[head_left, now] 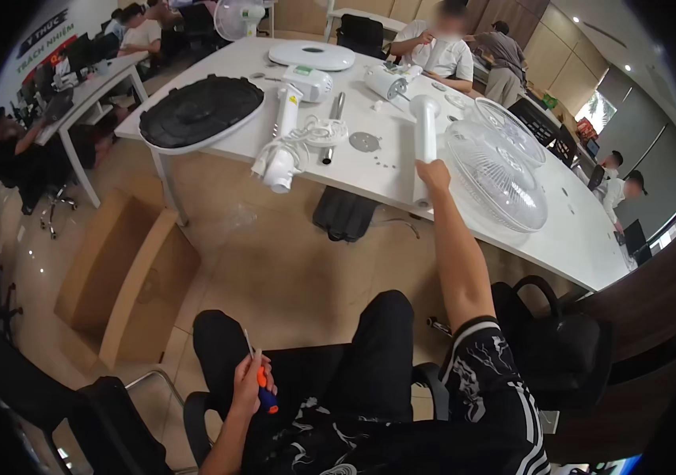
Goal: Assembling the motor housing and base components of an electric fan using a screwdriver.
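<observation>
The person sits on a chair, and the left hand [249, 385] rests low on the lap, its fingers closed around a screwdriver [260, 378] with an orange and blue handle; the thin metal shaft points up and a little to the left. The right hand [433, 176] is stretched far forward to the near edge of the white table [583, 237]. There it touches a white tube [424, 146] that lies on the table and reaches a little over the edge. The fingers seem to curl on the tube, but how firmly they grip it I cannot tell (the hand is seen from behind).

Just to the right of the tube lie two round white fan grilles [496, 176], one partly over the other. To the left of it are a small grey disc [363, 142], a white fan body with a coiled cord [286, 150] and, further left, a round black base [200, 112]. At the far side of the table another person [435, 49] in a white shirt sits. On the floor to the left stands an open cardboard box [124, 277].
</observation>
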`<state>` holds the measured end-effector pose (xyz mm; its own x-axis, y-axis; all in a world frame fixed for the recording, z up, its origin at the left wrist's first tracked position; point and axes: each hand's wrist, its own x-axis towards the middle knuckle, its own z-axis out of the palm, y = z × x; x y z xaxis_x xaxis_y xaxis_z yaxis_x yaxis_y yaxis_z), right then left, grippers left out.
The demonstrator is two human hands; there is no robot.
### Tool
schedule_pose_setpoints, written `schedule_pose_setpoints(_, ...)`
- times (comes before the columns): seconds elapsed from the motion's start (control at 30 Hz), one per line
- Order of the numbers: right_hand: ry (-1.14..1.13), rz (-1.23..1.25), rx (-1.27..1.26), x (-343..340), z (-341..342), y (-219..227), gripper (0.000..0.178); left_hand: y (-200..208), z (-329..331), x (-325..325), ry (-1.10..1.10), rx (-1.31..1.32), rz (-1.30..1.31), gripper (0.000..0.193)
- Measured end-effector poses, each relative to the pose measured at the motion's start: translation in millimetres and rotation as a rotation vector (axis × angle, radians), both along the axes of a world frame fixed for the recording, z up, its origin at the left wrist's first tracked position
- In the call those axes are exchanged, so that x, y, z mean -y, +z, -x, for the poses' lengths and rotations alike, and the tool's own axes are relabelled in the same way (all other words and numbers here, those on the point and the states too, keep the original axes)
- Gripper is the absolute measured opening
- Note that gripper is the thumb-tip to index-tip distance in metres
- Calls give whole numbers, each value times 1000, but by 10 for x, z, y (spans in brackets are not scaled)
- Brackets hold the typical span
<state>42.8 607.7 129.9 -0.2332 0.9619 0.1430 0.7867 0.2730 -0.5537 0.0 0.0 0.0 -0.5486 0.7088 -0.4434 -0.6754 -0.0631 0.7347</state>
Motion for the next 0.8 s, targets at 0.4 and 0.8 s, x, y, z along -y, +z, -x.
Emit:
schedule_pose_setpoints(0.4, 608, -6, -683, 2811, -645, -99, 52, 809, 246, -344, -19, -523, -161, 29)
schedule_pose_setpoints(0.8, 1327, 650, -620, 4427, -1024, -1462, 64, 1460, 114, -107, -383, -942, -188, 85)
